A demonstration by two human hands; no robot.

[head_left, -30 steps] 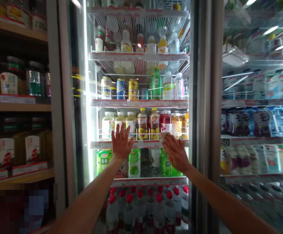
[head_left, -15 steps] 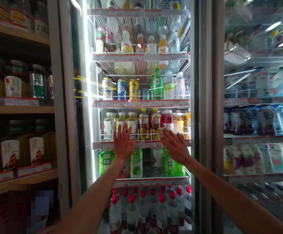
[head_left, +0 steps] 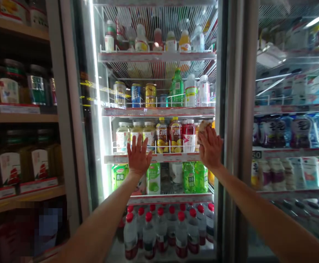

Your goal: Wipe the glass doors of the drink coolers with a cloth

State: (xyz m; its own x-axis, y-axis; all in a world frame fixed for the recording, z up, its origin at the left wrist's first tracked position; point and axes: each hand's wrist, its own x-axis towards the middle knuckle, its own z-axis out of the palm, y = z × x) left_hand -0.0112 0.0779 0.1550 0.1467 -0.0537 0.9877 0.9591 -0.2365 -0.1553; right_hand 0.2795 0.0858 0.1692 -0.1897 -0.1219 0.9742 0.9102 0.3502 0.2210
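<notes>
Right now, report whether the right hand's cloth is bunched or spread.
Apparently bunched: the cloth shows as a small rumpled patch beyond the right hand; the rest is hidden.

The cooler shelf [head_left: 159, 111] is carrying cans [head_left: 136, 95] at left and a green bottle [head_left: 178, 89] at right; the shelf below [head_left: 166, 157] is holding yellow-capped bottles [head_left: 162, 136]; at left, a wooden shelf [head_left: 22, 117] is supporting lidded containers [head_left: 9, 87].

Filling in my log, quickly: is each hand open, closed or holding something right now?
Left hand: open and spread, nothing visible in it.
Right hand: holding a pale cloth-like wad.
</notes>
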